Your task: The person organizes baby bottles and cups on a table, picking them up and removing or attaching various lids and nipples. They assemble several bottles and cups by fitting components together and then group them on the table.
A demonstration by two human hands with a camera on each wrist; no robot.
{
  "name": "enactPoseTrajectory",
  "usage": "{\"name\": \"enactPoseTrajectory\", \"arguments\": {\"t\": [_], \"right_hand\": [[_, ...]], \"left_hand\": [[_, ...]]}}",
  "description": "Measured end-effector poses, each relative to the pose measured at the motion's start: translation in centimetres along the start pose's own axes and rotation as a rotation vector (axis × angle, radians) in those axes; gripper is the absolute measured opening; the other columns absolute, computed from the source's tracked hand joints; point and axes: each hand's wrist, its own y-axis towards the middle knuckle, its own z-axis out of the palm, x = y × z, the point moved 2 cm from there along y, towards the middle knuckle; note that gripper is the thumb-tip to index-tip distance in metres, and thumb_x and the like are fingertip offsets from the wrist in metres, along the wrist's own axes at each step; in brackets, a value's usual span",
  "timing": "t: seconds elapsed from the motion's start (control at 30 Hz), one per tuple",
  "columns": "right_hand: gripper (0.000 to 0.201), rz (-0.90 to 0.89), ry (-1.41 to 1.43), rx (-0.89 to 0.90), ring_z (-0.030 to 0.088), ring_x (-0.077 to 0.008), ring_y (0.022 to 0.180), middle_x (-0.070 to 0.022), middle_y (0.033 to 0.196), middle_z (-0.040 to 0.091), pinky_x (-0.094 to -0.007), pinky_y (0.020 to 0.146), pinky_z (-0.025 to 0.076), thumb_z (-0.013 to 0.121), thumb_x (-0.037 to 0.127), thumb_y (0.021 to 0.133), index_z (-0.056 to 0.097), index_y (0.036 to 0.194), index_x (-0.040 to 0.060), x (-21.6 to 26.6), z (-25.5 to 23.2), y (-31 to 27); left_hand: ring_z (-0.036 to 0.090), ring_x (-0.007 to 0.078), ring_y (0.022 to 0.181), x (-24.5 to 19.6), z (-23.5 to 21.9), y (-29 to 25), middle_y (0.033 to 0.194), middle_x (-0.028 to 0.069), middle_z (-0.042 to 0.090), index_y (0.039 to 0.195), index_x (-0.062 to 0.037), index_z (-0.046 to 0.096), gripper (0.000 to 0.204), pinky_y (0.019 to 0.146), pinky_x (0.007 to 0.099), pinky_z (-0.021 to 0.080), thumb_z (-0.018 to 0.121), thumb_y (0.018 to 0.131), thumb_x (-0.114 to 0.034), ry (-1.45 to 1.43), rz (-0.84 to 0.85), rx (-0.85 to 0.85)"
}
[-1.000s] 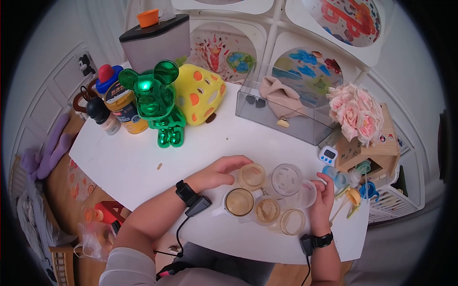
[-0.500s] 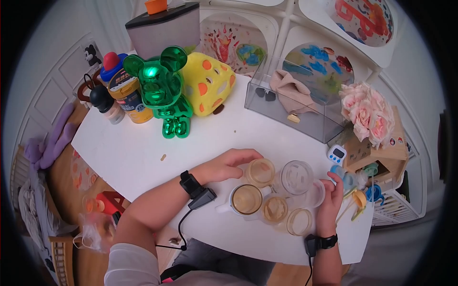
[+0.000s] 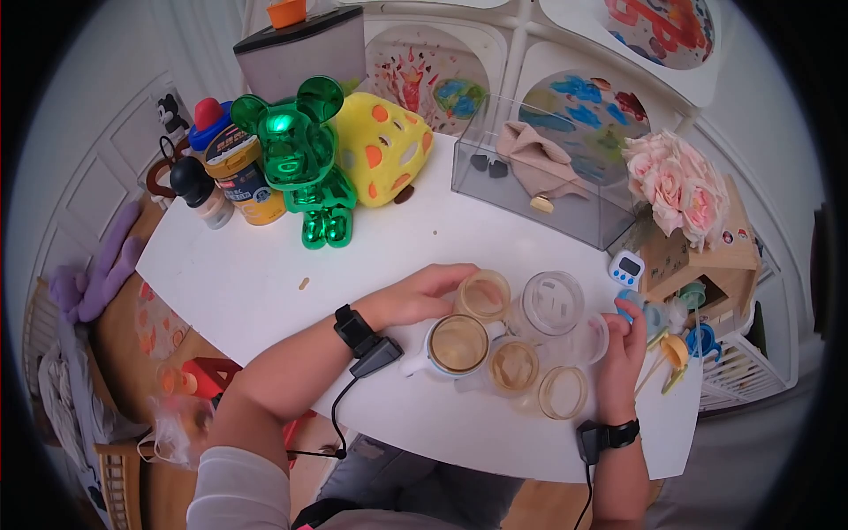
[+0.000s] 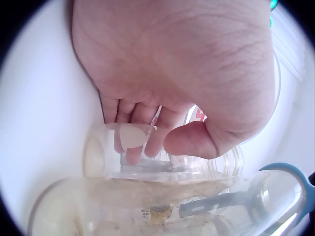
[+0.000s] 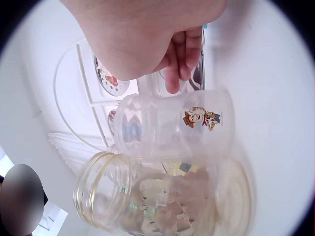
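My left hand (image 3: 415, 299) grips a clear jar (image 3: 484, 294) at the far left of a cluster of clear cups and jars. In the left wrist view, the fingers (image 4: 133, 140) show through its wall, and the thumb lies on the near side. Close in front stands a cup with pale handles (image 3: 458, 344), brownish inside. On the cluster's right, my right hand (image 3: 622, 362) has loosely bent fingers beside a frosted cup with a cartoon cowboy (image 5: 203, 119). Also grouped there are a wide clear container (image 3: 553, 303), a brown-stained jar (image 3: 513, 366) and an open-mouthed jar (image 3: 563, 393).
A shiny green bear figure (image 3: 305, 168), a yellow plush (image 3: 389, 146) and tubs (image 3: 247, 181) stand at the back left. Behind the cluster is a clear box (image 3: 539, 208). To the right are a timer (image 3: 626, 268), a wooden house (image 3: 707, 265) and small utensils (image 3: 673, 353).
My left thumb has drawn in against the jar. The right hand stays beside the frosted cup. The head view has shifted somewhat; the cluster of cups and jars keeps much the same arrangement.
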Motion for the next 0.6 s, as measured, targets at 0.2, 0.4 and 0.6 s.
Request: {"name": "enactPoseTrajectory", "arguments": {"t": [0.2, 0.4, 0.6], "right_hand": [[0.031, -0.075, -0.022, -0.035, 0.065, -0.0124, 0.099, -0.0074, 0.103, 0.074, -0.0293, 0.098, 0.049, 0.051, 0.006, 0.111, 0.050, 0.142, 0.0019, -1.0, -0.9, 1.0], [0.031, -0.107, -0.023, -0.029, 0.066, -0.0137, 0.101, -0.0085, 0.104, 0.075, -0.0300, 0.098, 0.049, 0.049, 0.002, 0.110, 0.050, 0.141, 0.0027, -1.1, -1.4, 1.0], [0.033, -0.079, -0.004, 0.000, 0.067, -0.0145, 0.103, -0.0088, 0.104, 0.075, -0.0310, 0.099, 0.050, 0.046, -0.001, 0.108, 0.050, 0.141, 0.0037, -0.9, -1.3, 1.0]], "left_hand": [[0.056, 0.0166, 0.139, 1.1, -0.6, 0.0, 0.148, 0.0060, 0.062, 0.150, -0.0038, 0.054, 0.062, 0.121, 0.0363, 0.042, 0.076, 0.093, -0.016, -0.102, 0.041, 0.033], [0.053, 0.0167, 0.142, -0.6, 0.7, -0.4, 0.153, 0.0051, 0.058, 0.157, -0.0060, 0.047, 0.098, 0.122, 0.0372, 0.041, 0.098, 0.078, -0.033, -0.155, -0.058, 0.064], [0.044, 0.0158, 0.149, -0.5, 0.0, -0.5, 0.160, 0.0048, 0.050, 0.160, -0.0051, 0.043, 0.097, 0.127, 0.0366, 0.032, 0.094, 0.077, -0.005, -0.117, -0.083, 0.135]]}}
